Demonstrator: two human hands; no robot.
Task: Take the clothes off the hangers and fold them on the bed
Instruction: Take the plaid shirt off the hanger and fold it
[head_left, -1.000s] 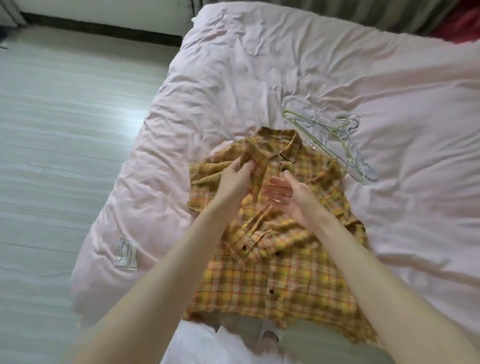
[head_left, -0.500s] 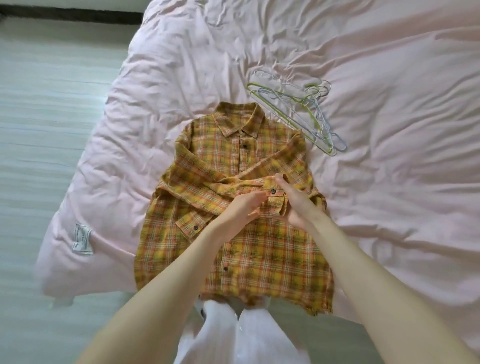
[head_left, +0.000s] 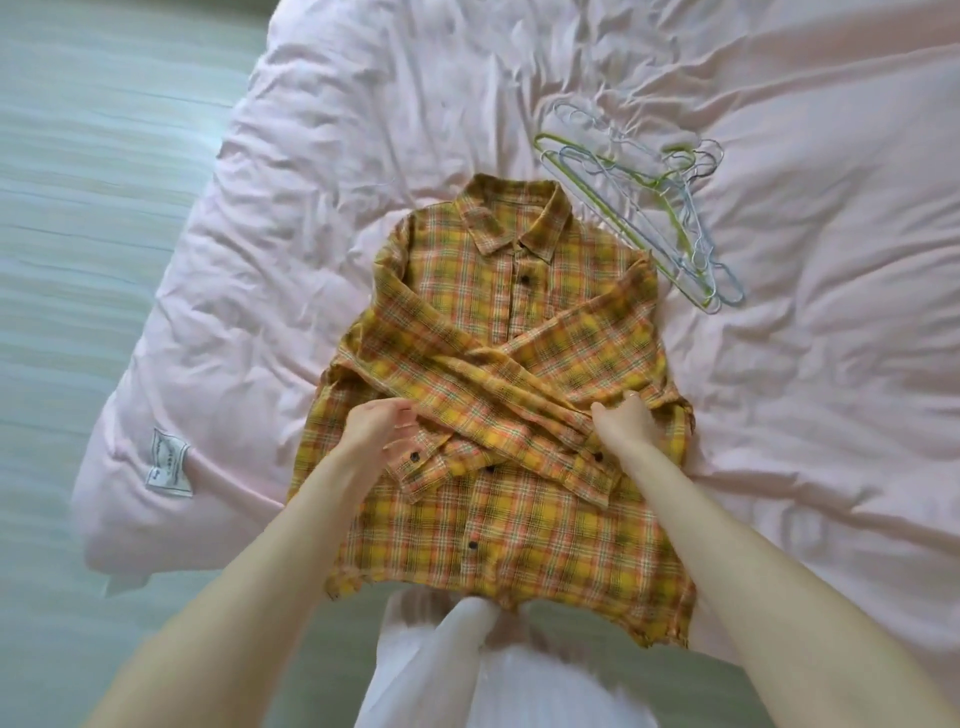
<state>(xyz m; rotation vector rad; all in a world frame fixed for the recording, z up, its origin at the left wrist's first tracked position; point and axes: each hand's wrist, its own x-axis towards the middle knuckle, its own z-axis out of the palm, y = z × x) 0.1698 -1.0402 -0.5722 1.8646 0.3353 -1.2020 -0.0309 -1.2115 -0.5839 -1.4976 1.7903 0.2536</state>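
A yellow and orange plaid shirt (head_left: 498, 525) lies face up and buttoned on the pink bed (head_left: 810, 415), collar toward the far side. Both sleeves are folded across its front and cross each other. My left hand (head_left: 375, 428) rests at the shirt's left side, its loosely bent fingers touching the sleeve just above a cuff. My right hand (head_left: 623, 427) presses down on the other sleeve near the shirt's right edge, with its fingertips partly sunk in the fabric. Several empty wire hangers (head_left: 644, 208) lie in a pile beyond the shirt's right shoulder.
The wrinkled pink duvet has a white label (head_left: 167, 462) near its left corner. Pale floor (head_left: 78, 260) runs along the left of the bed. White clothing of mine (head_left: 467, 670) shows at the bottom edge, against the shirt's hem.
My hands were together at the shirt's middle on a cuff; they have moved apart to its left and right sides. Both sleeves now lie crossed over the front.
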